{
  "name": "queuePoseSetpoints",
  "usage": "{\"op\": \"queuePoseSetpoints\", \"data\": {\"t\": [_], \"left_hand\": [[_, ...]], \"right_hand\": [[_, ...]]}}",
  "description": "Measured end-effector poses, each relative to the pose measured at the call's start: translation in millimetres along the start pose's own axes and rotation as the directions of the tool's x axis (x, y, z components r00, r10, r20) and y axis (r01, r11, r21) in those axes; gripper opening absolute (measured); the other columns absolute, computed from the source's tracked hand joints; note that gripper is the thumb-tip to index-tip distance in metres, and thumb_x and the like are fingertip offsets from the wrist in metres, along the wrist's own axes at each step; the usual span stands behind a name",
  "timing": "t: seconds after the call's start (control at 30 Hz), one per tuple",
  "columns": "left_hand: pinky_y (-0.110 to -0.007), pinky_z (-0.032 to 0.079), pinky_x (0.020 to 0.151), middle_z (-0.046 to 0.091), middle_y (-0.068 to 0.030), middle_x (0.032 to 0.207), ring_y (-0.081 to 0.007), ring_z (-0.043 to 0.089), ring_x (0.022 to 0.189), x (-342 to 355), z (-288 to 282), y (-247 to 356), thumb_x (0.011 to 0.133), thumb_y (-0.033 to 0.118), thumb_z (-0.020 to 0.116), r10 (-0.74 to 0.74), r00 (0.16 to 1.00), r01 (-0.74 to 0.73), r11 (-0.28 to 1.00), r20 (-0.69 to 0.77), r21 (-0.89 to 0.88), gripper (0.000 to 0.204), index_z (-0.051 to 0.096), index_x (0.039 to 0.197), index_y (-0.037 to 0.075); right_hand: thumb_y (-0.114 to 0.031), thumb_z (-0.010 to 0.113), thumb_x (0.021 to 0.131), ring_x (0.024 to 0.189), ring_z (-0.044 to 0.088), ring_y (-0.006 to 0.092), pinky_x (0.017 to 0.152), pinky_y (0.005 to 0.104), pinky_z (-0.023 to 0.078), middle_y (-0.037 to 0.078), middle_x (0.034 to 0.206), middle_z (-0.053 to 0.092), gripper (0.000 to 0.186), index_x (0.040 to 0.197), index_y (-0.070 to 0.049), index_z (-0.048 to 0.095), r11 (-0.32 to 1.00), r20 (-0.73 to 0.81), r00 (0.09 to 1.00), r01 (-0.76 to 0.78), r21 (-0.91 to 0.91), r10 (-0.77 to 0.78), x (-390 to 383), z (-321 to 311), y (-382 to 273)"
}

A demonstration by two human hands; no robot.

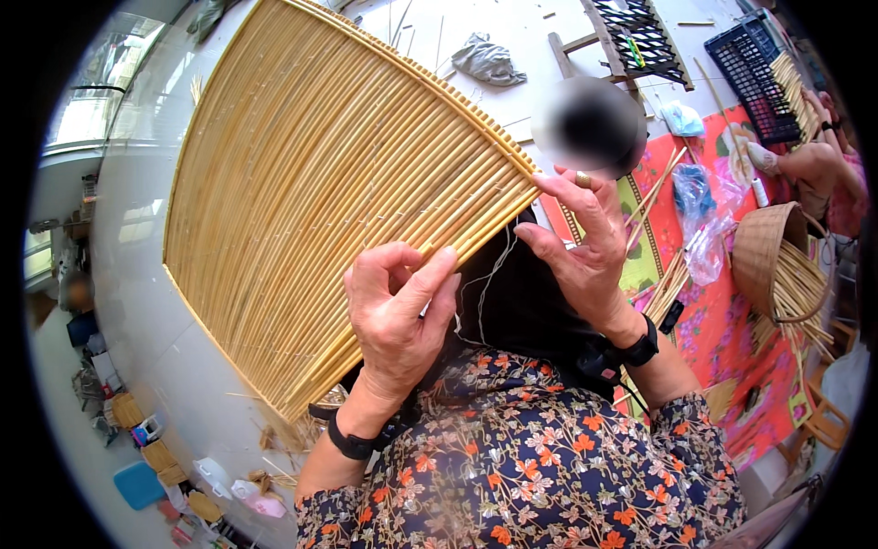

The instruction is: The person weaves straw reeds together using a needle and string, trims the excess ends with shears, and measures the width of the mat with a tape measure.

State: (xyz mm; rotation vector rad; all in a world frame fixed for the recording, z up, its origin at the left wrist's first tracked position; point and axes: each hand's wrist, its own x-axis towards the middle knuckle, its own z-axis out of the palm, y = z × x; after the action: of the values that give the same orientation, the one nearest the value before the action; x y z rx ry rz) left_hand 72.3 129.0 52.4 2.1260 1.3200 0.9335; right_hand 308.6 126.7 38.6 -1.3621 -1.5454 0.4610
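Observation:
A large mat of straw-coloured reeds [311,174], laid side by side and stitched with pale thread, slants across my lap and away to the upper left. My left hand [398,306] grips its near edge, with the fingertips pressed on the outermost reeds. At the mat's right corner is my right hand [590,238]; its index fingertip touches the reed ends, while the thumb is spread apart below. A brass-coloured ring or thimble [583,179] sits on one right finger. Loose white thread [494,274] hangs from the edge between my hands, over dark cloth.
On the right, a tan basket of reeds [764,261] and clear plastic bags [704,247] rest on a red floral sheet [677,339]. Beyond are a dark crate [745,82], a slatted stool [631,41], a grey cloth [489,59] and another person's arm [823,169].

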Motion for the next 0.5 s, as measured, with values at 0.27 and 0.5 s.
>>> {"op": "queuePoseSetpoints", "data": {"t": [0.27, 0.5], "left_hand": [[-0.027, 0.049, 0.067, 0.054, -0.0052, 0.107, -0.0138, 0.055, 0.082, 4, -1, 3, 0.087, -0.003, 0.082, -0.018, 0.999, 0.019, 1.0, 0.032, -0.021, 0.03, 0.081, 0.114, 0.008], [-0.035, 0.042, 0.075, 0.062, -0.0028, 0.101, -0.0177, 0.056, 0.078, 12, 5, -2, 0.078, 0.004, 0.086, 0.03, 0.999, -0.029, 0.999, -0.021, 0.042, 0.026, 0.081, 0.102, 0.012]], "right_hand": [[-0.007, 0.088, 0.08, 0.108, 0.065, 0.0227, 0.093, 0.0329, 0.054, 0.011, 0.116, 0.068, 0.05, 0.128, -0.004, 0.072, 0.963, 0.061, 0.997, -0.071, 0.262, 0.057, 13, 2, 19], [-0.003, 0.083, 0.087, 0.107, 0.068, 0.0142, 0.096, 0.0287, 0.057, 0.006, 0.115, 0.066, 0.044, 0.128, 0.0, 0.067, 0.835, 0.18, 0.971, -0.229, 0.5, 0.159, 12, 10, 31]]}}
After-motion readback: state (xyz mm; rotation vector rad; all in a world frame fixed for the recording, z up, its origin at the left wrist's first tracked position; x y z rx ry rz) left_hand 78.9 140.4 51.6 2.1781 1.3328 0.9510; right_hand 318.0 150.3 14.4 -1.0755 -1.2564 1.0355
